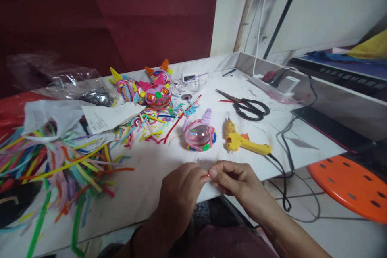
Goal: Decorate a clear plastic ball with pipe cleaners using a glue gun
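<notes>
Over the table's front edge, my left hand [182,189] and my right hand [235,178] meet fingertip to fingertip. Both are closed in a pinch on a small red piece [208,175], mostly hidden by the fingers; it looks like a bit of pipe cleaner. Just beyond them sits a clear plastic ball [200,134] wrapped in pink and purple pipe cleaner, with one lilac ear [207,116] standing up and a green spot low on its front. A yellow hot glue gun [244,142] lies to its right, nozzle pointing away from me.
Black-handled scissors [246,105] lie behind the glue gun. Colourful pipe cleaners [69,169] spread across the left side. Several finished animal heads [158,96] stand at the back, near clear plastic halves [193,84]. A power strip [276,88] and an orange stool [352,187] are on the right.
</notes>
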Tool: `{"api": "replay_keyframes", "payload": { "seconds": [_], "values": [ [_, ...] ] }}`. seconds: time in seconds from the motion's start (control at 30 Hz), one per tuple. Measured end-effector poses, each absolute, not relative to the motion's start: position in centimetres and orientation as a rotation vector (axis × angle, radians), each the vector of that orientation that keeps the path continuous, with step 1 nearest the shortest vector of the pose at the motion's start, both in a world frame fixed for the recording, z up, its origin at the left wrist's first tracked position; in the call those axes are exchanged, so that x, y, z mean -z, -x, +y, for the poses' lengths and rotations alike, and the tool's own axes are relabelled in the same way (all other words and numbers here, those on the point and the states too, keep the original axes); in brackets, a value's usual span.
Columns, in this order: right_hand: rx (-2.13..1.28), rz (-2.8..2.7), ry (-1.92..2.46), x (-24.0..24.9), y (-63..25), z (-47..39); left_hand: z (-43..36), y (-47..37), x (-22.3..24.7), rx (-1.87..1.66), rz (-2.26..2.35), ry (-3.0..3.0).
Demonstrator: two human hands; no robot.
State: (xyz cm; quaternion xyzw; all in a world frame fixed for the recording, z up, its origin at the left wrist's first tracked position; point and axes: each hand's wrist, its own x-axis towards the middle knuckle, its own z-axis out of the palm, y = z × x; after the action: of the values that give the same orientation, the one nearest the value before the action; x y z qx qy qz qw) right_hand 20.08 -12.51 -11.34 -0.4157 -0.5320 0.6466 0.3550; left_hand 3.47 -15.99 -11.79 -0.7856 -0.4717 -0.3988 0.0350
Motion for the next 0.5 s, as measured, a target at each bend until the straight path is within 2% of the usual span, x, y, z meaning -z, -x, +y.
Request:
{"api": "replay_keyframes", "payload": {
  "seconds": [0.23,0.5],
  "values": [
    [-1.766,-1.332,1.041,11.3,-20.8,-12.8,-16.4,-3.6,13.0,1.276,-1.365,2.413],
    [-1.698,-1.318,1.049,11.1,-20.9,-12.8,-16.4,-4.4,13.0,1.357,-1.333,2.413]
  ]
}}
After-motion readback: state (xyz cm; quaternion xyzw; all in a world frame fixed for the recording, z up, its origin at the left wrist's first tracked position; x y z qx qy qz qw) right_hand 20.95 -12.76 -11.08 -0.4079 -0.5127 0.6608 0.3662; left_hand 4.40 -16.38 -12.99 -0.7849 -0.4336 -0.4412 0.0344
